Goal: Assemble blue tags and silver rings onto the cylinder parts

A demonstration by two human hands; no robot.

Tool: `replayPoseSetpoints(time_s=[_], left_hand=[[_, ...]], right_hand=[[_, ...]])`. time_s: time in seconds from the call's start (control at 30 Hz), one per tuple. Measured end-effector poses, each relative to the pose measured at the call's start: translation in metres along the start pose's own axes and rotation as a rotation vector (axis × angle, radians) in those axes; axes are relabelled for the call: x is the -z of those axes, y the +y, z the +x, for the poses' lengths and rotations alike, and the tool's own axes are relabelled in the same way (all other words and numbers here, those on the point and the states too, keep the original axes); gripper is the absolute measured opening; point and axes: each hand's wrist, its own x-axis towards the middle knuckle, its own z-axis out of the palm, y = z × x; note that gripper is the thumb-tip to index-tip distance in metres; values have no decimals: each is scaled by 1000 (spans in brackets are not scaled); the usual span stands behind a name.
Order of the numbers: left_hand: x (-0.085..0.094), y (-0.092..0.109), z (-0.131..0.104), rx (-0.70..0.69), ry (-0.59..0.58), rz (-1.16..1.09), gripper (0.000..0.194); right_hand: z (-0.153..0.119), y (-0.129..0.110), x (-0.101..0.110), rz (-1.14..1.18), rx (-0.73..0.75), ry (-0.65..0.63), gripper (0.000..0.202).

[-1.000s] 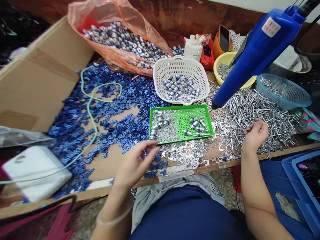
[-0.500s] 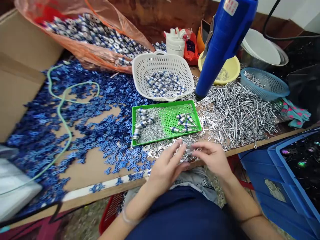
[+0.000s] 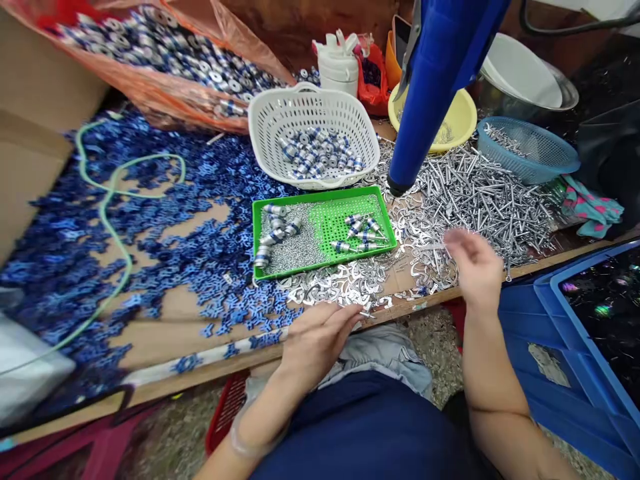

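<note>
Workbench [image 3: 431, 300]: green tray [image 3: 327, 229], seemingly holding beads [image 3: 300, 248].

Upper garment: one plain navy-blue cloth top [image 3: 373, 427], which covered the torso at the near edge. Lower garment: one pair of pale grey-blue cloth trousers [image 3: 385, 353], which lay creased just on the far side of the top. Accessory: one narrow, translucent whitish ring-shaped band [image 3: 243, 441], which circled the left forearm [image 3: 267, 408]. Left hand [image 3: 320, 333] and right hand [image 3: 475, 267]: both were bare.
</note>
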Motion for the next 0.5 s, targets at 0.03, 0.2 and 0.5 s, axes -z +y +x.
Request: replayPoseSetpoints(time_s=[0.03, 0.2, 0.5], left_hand=[[0, 1, -2, 4, 11, 7, 10], [2, 8, -6, -29, 36, 80, 11], [-29, 19, 2, -7, 11, -27, 14]], right_hand=[[9, 1, 3, -128, 93, 113, 51], [-20, -19, -19, -207, 248, -288, 44], [-74, -13, -25, -191, 65, -705, 26]])
